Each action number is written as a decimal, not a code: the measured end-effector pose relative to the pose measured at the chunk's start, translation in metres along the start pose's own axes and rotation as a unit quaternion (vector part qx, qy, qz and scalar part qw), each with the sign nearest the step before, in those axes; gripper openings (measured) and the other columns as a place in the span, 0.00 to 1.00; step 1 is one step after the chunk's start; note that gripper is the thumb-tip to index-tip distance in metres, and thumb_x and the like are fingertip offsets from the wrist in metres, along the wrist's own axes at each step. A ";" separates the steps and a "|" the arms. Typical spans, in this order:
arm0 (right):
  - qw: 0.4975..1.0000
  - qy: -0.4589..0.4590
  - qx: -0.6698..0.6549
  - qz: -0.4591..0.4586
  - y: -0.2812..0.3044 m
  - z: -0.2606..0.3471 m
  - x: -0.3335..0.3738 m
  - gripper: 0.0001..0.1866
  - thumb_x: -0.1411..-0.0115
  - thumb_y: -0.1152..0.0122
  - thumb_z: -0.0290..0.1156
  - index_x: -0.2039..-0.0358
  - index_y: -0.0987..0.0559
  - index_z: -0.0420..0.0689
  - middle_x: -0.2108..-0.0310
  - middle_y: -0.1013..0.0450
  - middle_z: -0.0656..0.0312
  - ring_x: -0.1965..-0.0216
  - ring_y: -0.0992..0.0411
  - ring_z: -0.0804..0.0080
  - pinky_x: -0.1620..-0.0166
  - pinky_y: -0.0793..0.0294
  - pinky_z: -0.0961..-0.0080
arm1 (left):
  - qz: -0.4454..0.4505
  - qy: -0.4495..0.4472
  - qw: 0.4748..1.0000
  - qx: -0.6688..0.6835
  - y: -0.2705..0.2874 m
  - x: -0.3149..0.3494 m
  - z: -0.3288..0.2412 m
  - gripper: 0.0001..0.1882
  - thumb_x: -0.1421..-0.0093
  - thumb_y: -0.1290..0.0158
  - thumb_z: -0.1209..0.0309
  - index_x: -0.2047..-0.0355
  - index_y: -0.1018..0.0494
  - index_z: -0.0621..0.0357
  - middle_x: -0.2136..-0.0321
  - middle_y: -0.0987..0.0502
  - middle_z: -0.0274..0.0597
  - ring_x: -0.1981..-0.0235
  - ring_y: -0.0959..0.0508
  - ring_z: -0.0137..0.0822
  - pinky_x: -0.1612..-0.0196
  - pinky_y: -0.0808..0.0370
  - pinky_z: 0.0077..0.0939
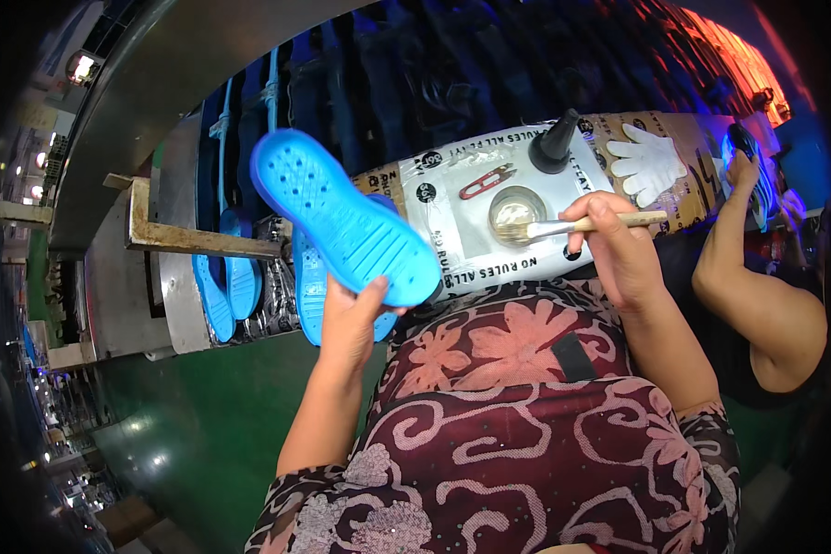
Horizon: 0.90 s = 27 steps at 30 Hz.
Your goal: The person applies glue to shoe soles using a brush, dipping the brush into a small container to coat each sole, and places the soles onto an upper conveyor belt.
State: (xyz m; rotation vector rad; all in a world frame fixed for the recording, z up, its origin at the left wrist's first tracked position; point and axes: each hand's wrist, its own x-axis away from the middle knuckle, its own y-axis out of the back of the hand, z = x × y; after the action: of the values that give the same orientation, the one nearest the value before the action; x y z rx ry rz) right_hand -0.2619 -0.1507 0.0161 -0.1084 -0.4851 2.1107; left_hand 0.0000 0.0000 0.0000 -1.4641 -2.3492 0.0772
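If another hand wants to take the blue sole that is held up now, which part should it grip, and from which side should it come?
Probably the free toe end of the blue sole, from the upper left. The left hand pinches only the lower heel end, thumb over the edge, so the rest of the flat, tilted sole sticks out free. The right hand is occupied holding a brush over the small bowl.
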 end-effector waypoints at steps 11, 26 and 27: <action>0.886 0.246 0.392 0.041 -0.035 0.015 0.009 0.09 0.42 0.45 0.33 0.73 0.19 0.44 0.77 0.25 0.64 0.73 0.29 0.67 0.51 0.36 0.63 | 0.004 -0.203 0.961 -0.188 -0.047 -0.018 0.000 0.25 0.46 0.48 0.79 0.49 0.42 0.67 0.56 0.30 0.48 0.55 0.27 0.36 0.49 0.32 0.31; 0.871 0.243 0.425 0.029 -0.034 0.011 0.006 0.09 0.43 0.43 0.32 0.76 0.20 0.43 0.77 0.25 0.63 0.73 0.29 0.66 0.51 0.37 0.65 | -0.022 -0.343 0.906 -0.248 -0.044 -0.020 0.012 0.20 0.52 0.45 0.78 0.58 0.34 0.66 0.67 0.25 0.46 0.68 0.24 0.34 0.63 0.28 0.25; 0.872 0.242 0.425 0.029 -0.035 0.012 0.005 0.09 0.43 0.43 0.32 0.76 0.20 0.43 0.77 0.25 0.63 0.73 0.29 0.66 0.51 0.37 0.65 | -0.022 -0.357 0.901 -0.247 -0.044 -0.020 0.014 0.20 0.52 0.45 0.79 0.58 0.34 0.66 0.67 0.25 0.46 0.69 0.24 0.34 0.63 0.28 0.25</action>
State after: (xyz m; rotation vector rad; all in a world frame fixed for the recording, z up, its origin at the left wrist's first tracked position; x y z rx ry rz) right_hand -0.2401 -0.1328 0.0407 -0.1327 0.7614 2.0698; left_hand -0.0343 -0.0361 -0.0080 -1.8429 -3.1669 -0.0005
